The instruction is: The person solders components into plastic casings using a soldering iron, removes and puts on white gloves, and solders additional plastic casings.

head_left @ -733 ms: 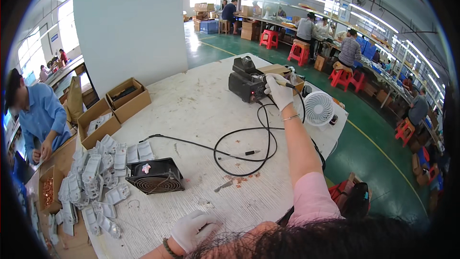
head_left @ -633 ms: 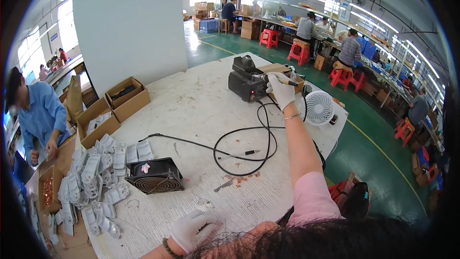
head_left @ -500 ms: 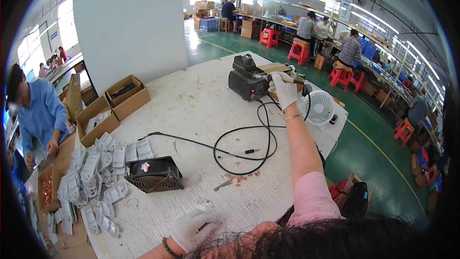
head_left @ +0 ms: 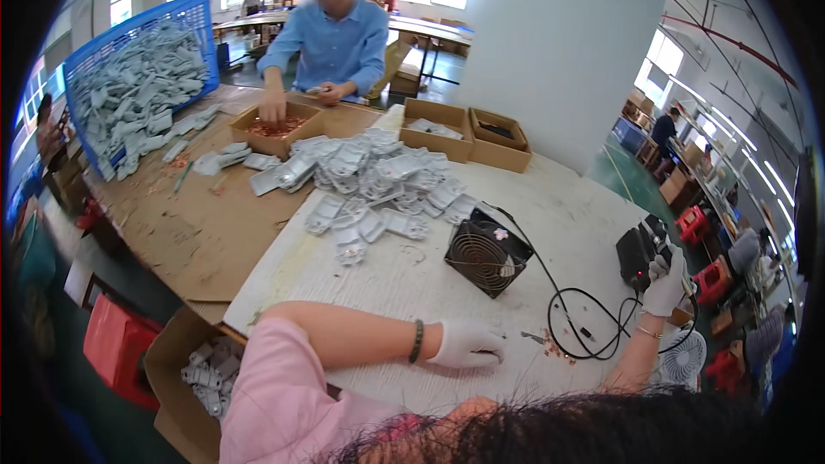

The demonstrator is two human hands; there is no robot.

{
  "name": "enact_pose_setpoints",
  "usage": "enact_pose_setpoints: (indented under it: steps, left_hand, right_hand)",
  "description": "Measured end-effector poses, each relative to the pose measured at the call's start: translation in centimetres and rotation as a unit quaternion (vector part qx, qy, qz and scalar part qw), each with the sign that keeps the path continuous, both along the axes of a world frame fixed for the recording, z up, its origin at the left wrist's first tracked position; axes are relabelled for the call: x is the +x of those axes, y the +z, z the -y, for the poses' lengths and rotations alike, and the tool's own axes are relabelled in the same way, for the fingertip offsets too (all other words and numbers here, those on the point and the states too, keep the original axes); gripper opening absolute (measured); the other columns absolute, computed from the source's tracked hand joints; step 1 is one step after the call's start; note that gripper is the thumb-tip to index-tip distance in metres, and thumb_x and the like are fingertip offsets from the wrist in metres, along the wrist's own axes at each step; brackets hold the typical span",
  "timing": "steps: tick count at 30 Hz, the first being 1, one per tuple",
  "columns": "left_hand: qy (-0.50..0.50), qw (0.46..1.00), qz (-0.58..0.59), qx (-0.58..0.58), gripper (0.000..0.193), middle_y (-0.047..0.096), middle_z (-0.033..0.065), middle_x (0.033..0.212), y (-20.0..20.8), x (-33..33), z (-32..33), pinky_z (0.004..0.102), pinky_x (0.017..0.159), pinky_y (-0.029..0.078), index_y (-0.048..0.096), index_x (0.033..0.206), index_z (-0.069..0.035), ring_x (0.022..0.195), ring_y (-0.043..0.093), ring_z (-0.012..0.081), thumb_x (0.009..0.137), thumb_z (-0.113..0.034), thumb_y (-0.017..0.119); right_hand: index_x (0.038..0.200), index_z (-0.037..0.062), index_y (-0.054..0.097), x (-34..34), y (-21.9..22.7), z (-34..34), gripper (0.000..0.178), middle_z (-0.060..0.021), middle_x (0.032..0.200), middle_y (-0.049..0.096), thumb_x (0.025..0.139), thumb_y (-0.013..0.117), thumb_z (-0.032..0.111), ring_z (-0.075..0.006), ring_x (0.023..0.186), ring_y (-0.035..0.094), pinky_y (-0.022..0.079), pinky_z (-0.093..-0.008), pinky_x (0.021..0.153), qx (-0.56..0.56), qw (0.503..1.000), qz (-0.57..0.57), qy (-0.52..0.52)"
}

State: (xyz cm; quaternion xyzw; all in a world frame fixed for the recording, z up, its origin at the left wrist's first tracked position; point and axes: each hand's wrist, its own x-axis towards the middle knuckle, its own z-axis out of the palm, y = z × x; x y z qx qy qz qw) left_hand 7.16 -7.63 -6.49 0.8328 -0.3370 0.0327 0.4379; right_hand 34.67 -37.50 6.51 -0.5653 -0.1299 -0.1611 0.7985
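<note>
My right hand [head_left: 663, 290], in a white glove, is closed on a soldering iron beside the black soldering station [head_left: 640, 249] at the right. Its black cable [head_left: 559, 339] loops across the white tabletop. My left hand [head_left: 467, 345], also gloved, rests on the table near the front with its fingers curled together and nothing visible in them. Beyond it stands a square black fan [head_left: 483, 259] with a small pinkish-white piece on top. A heap of pale grey plastic housings [head_left: 378, 174] lies farther left.
Across the table a person in a blue shirt [head_left: 339, 47] reaches into a cardboard box of copper-coloured parts [head_left: 296, 131]. Two cardboard boxes [head_left: 498, 155] stand by the pillar. A blue crate [head_left: 202, 43] of housings tilts at the left. A white fan [head_left: 683, 357] sits at the right.
My view has swung left, bringing the blue crate and the left side of the table into sight. My right hand still holds the soldering iron by the station; my left hand stays on the table.
</note>
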Motion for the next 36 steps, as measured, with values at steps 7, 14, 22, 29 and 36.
enact_pose_setpoints:
  steps: [7, 14, 22, 29, 36]
  left_hand:
    - [0.081, 0.988, 0.109, 0.071, 0.021, 0.064, 0.0121, 0.096, 1.0, -0.8, -0.5, 0.0430, 0.076, 0.052, 0.063, 0.095, -0.007, 0.087, 0.063, 0.0351, 0.095, -0.027, 0.056]
    - [0.295, 0.883, 0.224, 0.289, 0.021, 0.064, 0.0091, 0.089, 5.6, -0.1, -7.5, 0.0413, 0.074, 0.052, 0.067, 0.086, -0.013, 0.086, 0.064, 0.0280, 0.089, -0.032, 0.060]
    - [0.567, 0.763, 0.157, 0.268, 0.062, 0.050, 0.0152, 0.138, 8.9, -0.5, -18.4, 0.0490, 0.109, 0.035, 0.057, 0.130, -0.021, 0.130, 0.045, 0.0369, 0.079, -0.053, 0.070]
    - [0.574, 0.763, -0.012, 0.297, 0.083, 0.035, 0.0186, 0.154, 9.9, 2.2, -21.5, 0.0575, 0.115, 0.025, 0.044, 0.146, -0.034, 0.140, 0.036, 0.0428, 0.075, -0.071, 0.065]
    - [0.616, 0.717, -0.047, 0.324, 0.062, 0.049, 0.0138, 0.143, 8.0, 3.2, -21.4, 0.0558, 0.105, 0.033, 0.060, 0.132, -0.037, 0.134, 0.042, 0.0411, 0.076, -0.064, 0.064]
  right_hand:
    - [0.120, 0.0123, 0.065, -9.9, -0.2, -2.9, 0.039, -0.0029, 0.089, 0.066, 0.101, 0.048, 0.042, -0.0111, 0.070, 0.062, 0.046, -0.0211, 0.058, 0.016, 0.991, -0.091, 0.096]
    - [0.116, 0.0043, 0.061, -18.7, -6.0, -4.2, 0.039, -0.0053, 0.093, 0.064, 0.102, 0.047, 0.038, -0.0103, 0.073, 0.058, 0.044, -0.0246, 0.060, -0.017, 0.958, -0.152, 0.244]
    - [0.112, 0.0031, 0.061, -22.8, -9.8, -11.1, 0.027, -0.0061, 0.098, 0.063, 0.100, 0.054, 0.026, -0.0116, 0.078, 0.056, 0.045, -0.0245, 0.064, 0.028, 0.876, -0.216, 0.430]
    - [0.114, 0.0021, 0.059, -20.6, -11.9, -15.3, 0.025, -0.0114, 0.101, 0.065, 0.101, 0.050, 0.021, -0.0179, 0.084, 0.062, 0.051, -0.0302, 0.072, 0.042, 0.873, -0.200, 0.443]
    - [0.112, 0.0022, 0.059, -19.1, -12.7, -14.7, 0.027, -0.0094, 0.097, 0.063, 0.102, 0.051, 0.026, -0.0154, 0.080, 0.060, 0.051, -0.0294, 0.070, 0.092, 0.838, -0.258, 0.472]
